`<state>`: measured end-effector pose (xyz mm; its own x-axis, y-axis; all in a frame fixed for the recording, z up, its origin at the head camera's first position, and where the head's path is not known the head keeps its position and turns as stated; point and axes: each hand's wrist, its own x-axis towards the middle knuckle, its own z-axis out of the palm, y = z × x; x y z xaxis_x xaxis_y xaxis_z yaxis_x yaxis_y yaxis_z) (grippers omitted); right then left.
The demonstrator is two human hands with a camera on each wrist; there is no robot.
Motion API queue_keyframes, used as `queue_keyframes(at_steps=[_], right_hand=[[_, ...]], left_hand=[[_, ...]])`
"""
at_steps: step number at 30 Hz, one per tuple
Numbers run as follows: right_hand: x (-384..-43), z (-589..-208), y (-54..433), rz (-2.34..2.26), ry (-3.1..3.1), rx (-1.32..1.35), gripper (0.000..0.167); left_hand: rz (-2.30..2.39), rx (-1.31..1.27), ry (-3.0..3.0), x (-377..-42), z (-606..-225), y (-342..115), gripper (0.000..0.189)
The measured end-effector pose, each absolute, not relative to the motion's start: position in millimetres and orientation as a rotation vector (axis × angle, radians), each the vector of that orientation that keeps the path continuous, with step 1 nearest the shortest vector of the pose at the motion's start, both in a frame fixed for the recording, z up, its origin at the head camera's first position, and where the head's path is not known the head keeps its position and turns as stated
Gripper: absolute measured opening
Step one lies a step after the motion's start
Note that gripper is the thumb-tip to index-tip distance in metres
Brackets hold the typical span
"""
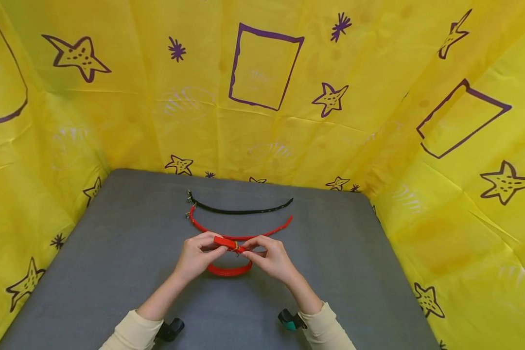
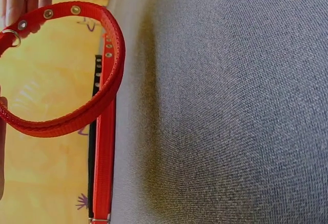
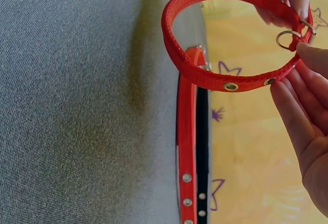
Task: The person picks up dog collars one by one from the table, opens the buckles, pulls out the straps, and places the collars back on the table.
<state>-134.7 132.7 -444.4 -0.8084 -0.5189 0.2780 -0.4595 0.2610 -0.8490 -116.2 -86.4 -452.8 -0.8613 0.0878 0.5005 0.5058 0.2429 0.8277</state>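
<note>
A red strap collar (image 1: 229, 272) with metal eyelets is bent round into a loop, held up off the grey table. My left hand (image 1: 195, 257) pinches one part of it between thumb and fingers. From the other side, my right hand (image 1: 273, 257) pinches the eyelet end close to the metal fittings. In the right wrist view a metal ring (image 3: 288, 40) stands out beside the right thumb. The loop (image 2: 115, 65) hangs toward me below both hands. Fingers partly hide where the strap ends meet.
Beyond the hands, a second red collar (image 1: 262, 235) lies stretched out in a curve on the grey table (image 1: 332, 272). Behind it is a black collar (image 1: 240, 212), also laid out, with its buckle at the left. Yellow patterned cloth (image 1: 267, 141) rises round the table's back and sides.
</note>
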Motion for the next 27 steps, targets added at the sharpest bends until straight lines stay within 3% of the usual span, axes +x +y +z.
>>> queue_keyframes(at_steps=[11,19,27], right_hand=[[-137,-448,138,-1.625,2.444,-0.890,0.013],[-138,-454,140,-1.680,2.397,-0.927,0.016],[-136,-450,133,-1.701,2.390,-1.053,0.018]], left_hand=[[-1.754,-0.471,-2.165,-132,-491,-94,0.013],[-1.700,-0.492,-2.182,-119,-460,-90,0.013],[-1.662,-0.584,-2.200,-115,-458,-86,0.014]])
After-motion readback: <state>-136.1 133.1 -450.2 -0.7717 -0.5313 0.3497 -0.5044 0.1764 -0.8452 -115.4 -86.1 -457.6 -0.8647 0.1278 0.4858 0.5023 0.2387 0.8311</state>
